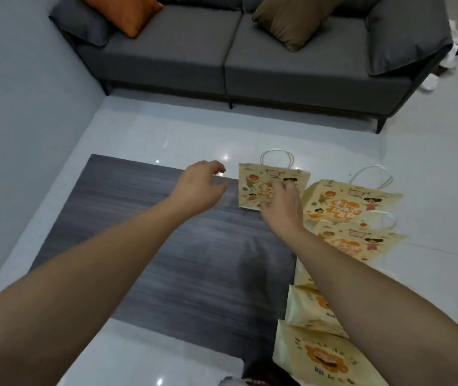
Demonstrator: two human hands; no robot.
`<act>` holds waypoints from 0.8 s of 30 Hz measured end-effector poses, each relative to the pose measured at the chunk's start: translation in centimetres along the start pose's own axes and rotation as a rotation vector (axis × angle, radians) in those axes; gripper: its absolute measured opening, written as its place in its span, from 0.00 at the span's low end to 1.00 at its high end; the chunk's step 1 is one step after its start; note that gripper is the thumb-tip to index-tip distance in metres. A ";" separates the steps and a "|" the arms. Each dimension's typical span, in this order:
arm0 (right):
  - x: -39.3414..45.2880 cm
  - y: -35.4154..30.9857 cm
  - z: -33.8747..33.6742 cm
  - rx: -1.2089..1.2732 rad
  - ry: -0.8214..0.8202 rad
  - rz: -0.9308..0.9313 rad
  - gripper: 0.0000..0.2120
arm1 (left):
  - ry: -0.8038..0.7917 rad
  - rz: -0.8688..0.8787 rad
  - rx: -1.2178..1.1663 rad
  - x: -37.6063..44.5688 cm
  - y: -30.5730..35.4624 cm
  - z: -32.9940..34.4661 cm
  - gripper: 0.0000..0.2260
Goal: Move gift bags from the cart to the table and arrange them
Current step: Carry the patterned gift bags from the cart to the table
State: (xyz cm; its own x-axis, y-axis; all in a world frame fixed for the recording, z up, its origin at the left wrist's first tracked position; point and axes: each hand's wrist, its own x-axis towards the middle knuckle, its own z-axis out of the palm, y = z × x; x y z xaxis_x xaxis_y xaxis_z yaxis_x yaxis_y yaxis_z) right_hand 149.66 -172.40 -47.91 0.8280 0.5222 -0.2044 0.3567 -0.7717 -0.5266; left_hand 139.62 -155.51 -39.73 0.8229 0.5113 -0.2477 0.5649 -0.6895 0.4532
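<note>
Nearest me, my forearms ran out over a dark table [166, 246] whose right edge was already lined with gift bags: two by my elbow [314, 355], two more overlapping further out [347, 204], so I judged the job well along, though the cart was out of sight and I could not tell what remained on it. My right hand [280, 207] lay flat, fingers spread, pressing the far bag [253, 188] at the corner. My left hand [197, 188] hovered beside it, loosely curled, holding nothing.

table [150, 246] before sofa [250, 65] | gift bags [353, 207] along table's right edge | cushions [122, 12] on sofa
</note>
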 end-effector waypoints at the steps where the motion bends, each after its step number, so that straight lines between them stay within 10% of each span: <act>1: -1.0 -1.5 0.2 -0.007 -0.027 -0.042 0.23 | 0.023 -0.025 -0.004 -1.9 -1.0 -1.1 0.18; 13: -26.4 -26.7 6.0 -0.124 -0.322 -0.756 0.22 | 0.445 -0.463 0.062 -41.9 -17.0 -12.8 0.19; 24: -70.9 -39.4 16.7 -0.065 -0.698 -1.533 0.24 | 0.833 -1.196 0.051 -91.6 -20.3 -7.2 0.19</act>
State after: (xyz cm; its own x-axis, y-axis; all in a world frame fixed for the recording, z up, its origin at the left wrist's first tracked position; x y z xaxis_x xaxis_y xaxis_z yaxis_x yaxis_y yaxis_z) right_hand 69.63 -172.96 -26.47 -0.6044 0.7879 0.1180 0.6247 0.5605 -0.5437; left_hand 52.34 -184.66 -20.12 -0.3932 0.9118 0.1182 0.8889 0.3440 0.3026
